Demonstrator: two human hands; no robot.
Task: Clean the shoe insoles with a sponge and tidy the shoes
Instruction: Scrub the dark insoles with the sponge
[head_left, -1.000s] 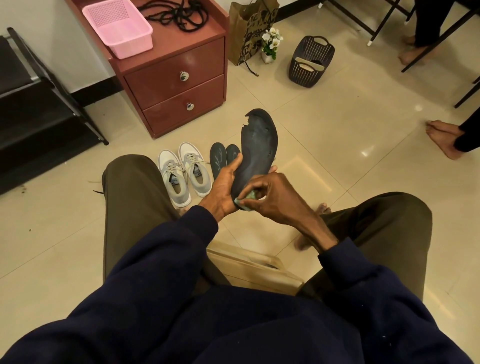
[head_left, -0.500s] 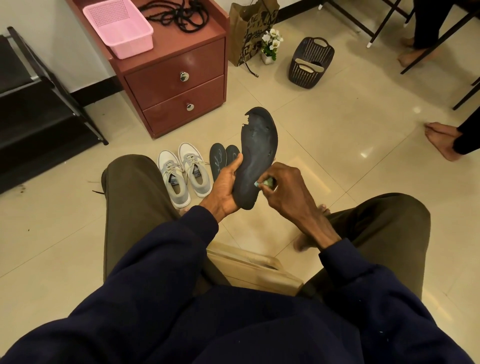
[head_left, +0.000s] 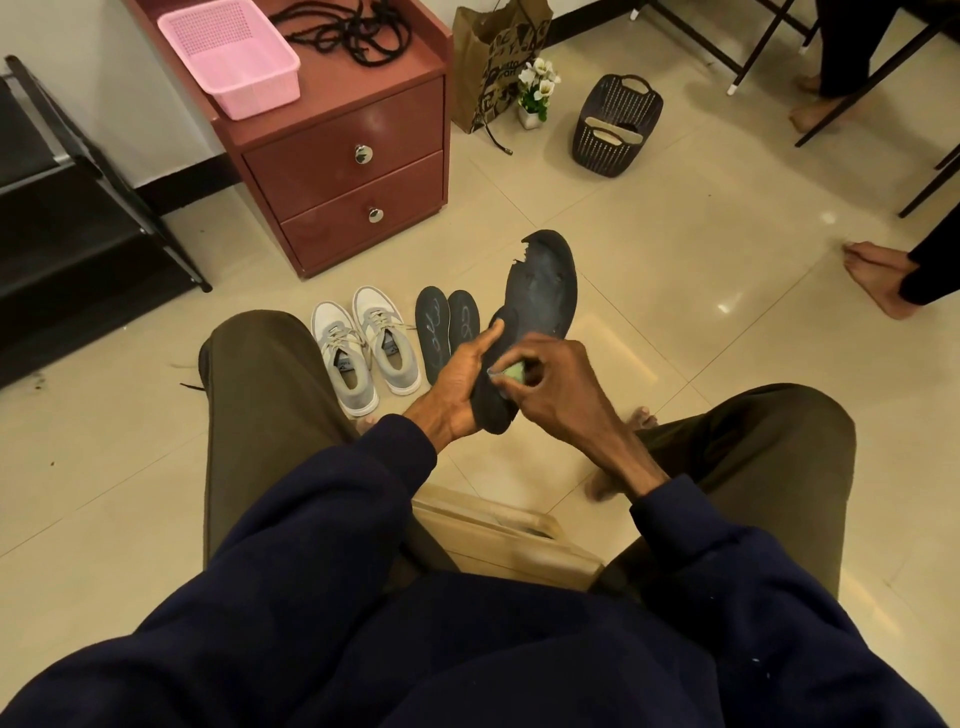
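A worn black insole with a torn toe edge stands tilted between my knees. My left hand grips its heel end, thumb across the front. My right hand pinches a small green sponge and presses it against the insole's lower part. On the floor ahead lie two dark insoles side by side, next to a pair of white and grey sneakers.
A red two-drawer cabinet carries a pink basket and black cords. A paper bag, a flower pot and a dark basket stand beyond. A black rack is at left. Other people's bare feet are at right.
My right hand has slid the sponge back down the insole toward the heel end after a stroke up and to the right. The left hand keeps the insole steady.
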